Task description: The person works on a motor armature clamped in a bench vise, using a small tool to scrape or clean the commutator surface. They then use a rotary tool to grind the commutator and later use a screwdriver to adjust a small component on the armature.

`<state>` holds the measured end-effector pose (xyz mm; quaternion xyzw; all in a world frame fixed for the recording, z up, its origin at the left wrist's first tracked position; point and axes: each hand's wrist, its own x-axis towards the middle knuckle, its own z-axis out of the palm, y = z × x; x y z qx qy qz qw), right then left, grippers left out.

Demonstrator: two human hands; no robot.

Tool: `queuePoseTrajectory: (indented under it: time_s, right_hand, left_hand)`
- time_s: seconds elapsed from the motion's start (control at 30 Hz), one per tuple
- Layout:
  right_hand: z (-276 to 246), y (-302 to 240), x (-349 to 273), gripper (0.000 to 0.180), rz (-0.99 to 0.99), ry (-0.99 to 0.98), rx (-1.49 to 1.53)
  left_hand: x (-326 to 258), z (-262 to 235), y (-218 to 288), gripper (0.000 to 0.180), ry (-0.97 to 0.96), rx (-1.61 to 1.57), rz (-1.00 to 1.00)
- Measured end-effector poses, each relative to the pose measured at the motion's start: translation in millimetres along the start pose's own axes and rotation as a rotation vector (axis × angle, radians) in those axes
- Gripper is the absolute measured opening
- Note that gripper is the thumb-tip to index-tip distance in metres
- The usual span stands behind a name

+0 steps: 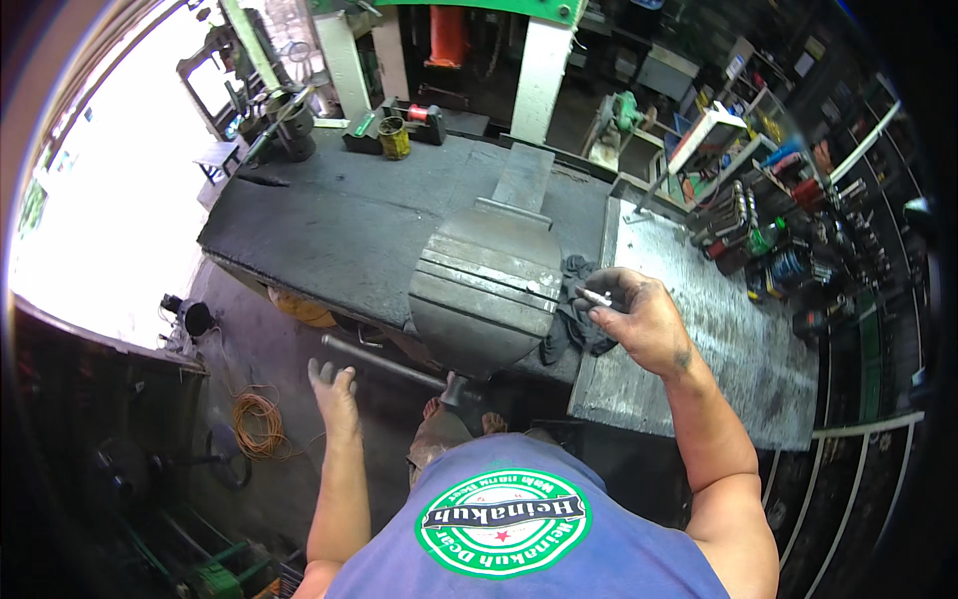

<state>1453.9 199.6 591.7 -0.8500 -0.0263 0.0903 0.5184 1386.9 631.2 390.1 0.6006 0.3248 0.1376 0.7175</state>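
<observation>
A large grey bench vise (479, 327) stands at the front of the dark workbench in front of me. Its long bar handle (384, 362) slants across below the jaws. My left hand (337, 394) is raised beside the handle's left end, fingers apart, with nothing in it. Right of the jaws, my right hand (642, 321) pinches a small, pale, stick-like piece (596, 298) between thumb and fingers; its exact kind is too small to make out. A dark crumpled rag (577, 337) lies between the vise and that hand, partly covered by the fingers.
A yellow tin (394, 139) and a dark tray with a red-handled tool (419, 115) sit at the bench's back. To the right is a metal-topped table (718, 349), with tools racked beyond. An orange coiled cable (257, 424) lies on the floor at left.
</observation>
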Motion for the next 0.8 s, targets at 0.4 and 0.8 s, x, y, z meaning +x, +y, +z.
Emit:
queuePoseTrajectory:
  time_s: [0.4, 0.8]
  right_hand:
    - [47.5, -58.3, 21.3, 0.026, 0.009, 0.187, -0.443]
    - [70.8, -81.9, 30.4, 0.027, 0.299, 0.241, -0.505]
  left_hand:
    - [-17.7, 177.9, 126.4, 0.046, -0.972, 0.518, 1.104]
    - [9.5, 245.9, 146.2, 0.025, -1.398, 0.650, 0.811]
